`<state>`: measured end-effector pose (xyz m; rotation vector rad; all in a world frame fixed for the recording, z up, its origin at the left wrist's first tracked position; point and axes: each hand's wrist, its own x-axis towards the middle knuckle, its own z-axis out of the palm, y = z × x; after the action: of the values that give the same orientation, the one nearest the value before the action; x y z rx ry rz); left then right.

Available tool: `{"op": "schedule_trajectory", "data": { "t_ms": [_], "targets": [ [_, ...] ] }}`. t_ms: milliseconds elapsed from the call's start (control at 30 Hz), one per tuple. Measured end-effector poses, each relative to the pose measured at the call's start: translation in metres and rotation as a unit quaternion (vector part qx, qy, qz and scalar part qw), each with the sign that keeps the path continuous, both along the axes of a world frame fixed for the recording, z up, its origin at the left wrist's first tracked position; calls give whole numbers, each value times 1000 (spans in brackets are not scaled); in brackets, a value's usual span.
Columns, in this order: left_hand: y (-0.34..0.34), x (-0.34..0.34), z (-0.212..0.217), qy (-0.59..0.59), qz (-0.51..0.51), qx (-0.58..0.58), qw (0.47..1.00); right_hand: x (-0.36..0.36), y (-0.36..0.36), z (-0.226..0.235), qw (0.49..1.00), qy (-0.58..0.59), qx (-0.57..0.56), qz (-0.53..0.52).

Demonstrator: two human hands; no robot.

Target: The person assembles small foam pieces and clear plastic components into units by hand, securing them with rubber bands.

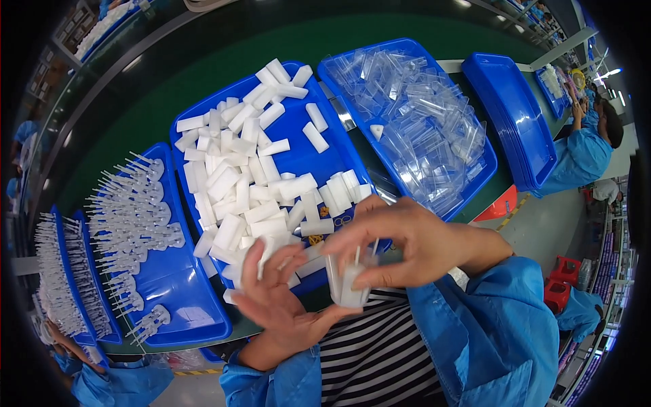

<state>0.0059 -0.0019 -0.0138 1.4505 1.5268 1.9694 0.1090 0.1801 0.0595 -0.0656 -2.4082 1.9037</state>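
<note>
My right hand (pixel 413 247) is closed, pinching a small clear plastic box (pixel 337 281) between thumb and fingers. A white piece (pixel 351 288) shows inside or against the box; blur hides which. A thin pale rod stands up near the fingertips. Beside it, my left hand (pixel 278 298) is open and palm up, its fingers spread and smeared by motion. The left thumb reaches to the lower end of the box. Just beyond both hands, a blue tray (pixel 325 159) holds many white foam-like blocks (pixel 227 180) and some yellow bands (pixel 316 239).
Right of the blocks, a blue tray (pixel 491 166) is heaped with clear plastic cases (pixel 427 108). Stacked blue trays (pixel 508 115) stand farther right. On the left, a blue tray (pixel 196 302) carries white stemmed parts (pixel 132 224). Co-workers in blue sit at both sides.
</note>
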Motion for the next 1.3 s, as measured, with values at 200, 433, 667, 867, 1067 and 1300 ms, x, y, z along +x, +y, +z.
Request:
{"op": "schedule_trajectory", "data": {
  "t_ms": [200,433,667,867,1067,1300],
  "targets": [
    [-6,-2,25,-383,-388,-213,811,18,-33,9,968,203,130,74],
    [-2,0,20,-374,-414,-270,785,33,-48,-7,950,271,153,18],
    [-2,4,21,-324,-331,-202,863,48,1,-3,939,97,312,-111],
    [-1,0,32,-368,-233,-201,877,24,-7,-42,895,86,421,-120],
    [-8,-2,29,-375,-135,-198,895,-6,-8,-52,843,42,532,-66],
    [-3,-6,25,-348,-78,-159,920,-11,-9,-55,818,28,574,-10]
  ]
}}
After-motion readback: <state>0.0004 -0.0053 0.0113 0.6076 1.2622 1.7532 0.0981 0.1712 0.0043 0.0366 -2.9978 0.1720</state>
